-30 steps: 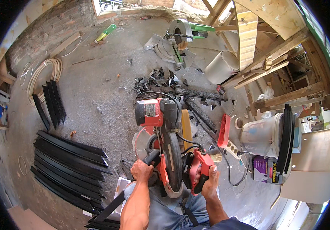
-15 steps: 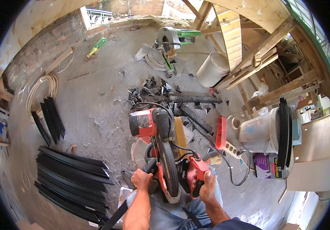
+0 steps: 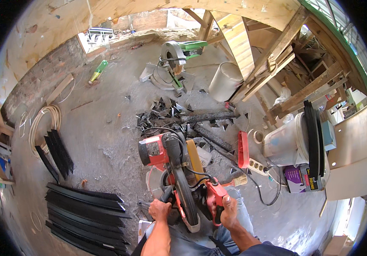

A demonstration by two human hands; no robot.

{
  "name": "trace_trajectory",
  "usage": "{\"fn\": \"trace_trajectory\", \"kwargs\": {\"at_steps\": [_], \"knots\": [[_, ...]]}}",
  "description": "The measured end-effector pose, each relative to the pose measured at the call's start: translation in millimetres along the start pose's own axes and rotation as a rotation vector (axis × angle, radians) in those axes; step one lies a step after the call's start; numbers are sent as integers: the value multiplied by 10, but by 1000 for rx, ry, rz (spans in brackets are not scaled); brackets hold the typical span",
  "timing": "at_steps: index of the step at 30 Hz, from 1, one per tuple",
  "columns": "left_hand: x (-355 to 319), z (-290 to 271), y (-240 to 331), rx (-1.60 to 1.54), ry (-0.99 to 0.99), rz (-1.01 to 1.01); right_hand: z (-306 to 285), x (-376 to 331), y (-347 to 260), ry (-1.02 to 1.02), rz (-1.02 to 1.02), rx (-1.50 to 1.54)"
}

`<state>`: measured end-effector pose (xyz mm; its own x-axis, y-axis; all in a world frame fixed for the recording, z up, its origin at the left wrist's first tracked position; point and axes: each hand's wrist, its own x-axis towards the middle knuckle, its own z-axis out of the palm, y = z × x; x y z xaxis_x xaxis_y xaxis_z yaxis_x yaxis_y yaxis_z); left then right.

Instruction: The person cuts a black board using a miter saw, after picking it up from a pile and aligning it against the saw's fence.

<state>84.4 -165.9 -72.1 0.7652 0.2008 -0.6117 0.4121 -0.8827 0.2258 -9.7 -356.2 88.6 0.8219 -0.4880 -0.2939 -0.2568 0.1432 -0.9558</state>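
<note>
A red and black mitre saw (image 3: 173, 168) stands on the concrete floor right in front of me. My right hand (image 3: 227, 211) is closed around its red trigger handle (image 3: 216, 197) on the right side. My left hand (image 3: 159, 209) grips a black knob (image 3: 167, 194) at the saw's near left. The guarded blade (image 3: 187, 200) runs between my two hands. A black cable (image 3: 200, 177) loops over the saw toward the handle. My knees in jeans (image 3: 239, 213) show below the saw.
Long black strips (image 3: 87, 211) lie stacked at the left, with shorter ones (image 3: 55, 151) beside a hose coil (image 3: 43, 123). Black offcuts (image 3: 166, 113) litter the floor ahead. A second green saw (image 3: 177, 55), white buckets (image 3: 283, 143), a red box (image 3: 243, 149) and a power strip (image 3: 258, 166) stand around.
The view has tilted up and shifted, so the saw sits lower in frame. Both hands keep the same grips on the saw.
</note>
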Motion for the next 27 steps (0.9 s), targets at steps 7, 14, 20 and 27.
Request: {"fn": "trace_trajectory", "kwargs": {"at_steps": [7, 14, 20, 27], "knots": [[-24, -19, 41, 10, -3, 1, -51, -42, 63, -39, 20, 82], [-17, 11, 5, 0, 9, 11, -39, -41, 49, -58, 1, 59], [-55, -21, 37, 4, 18, 18, -23, -39, -6, -68, -12, 48], [-23, 33, 7, 19, 47, 28, -53, -34, 31, -80, 42, 58]]}}
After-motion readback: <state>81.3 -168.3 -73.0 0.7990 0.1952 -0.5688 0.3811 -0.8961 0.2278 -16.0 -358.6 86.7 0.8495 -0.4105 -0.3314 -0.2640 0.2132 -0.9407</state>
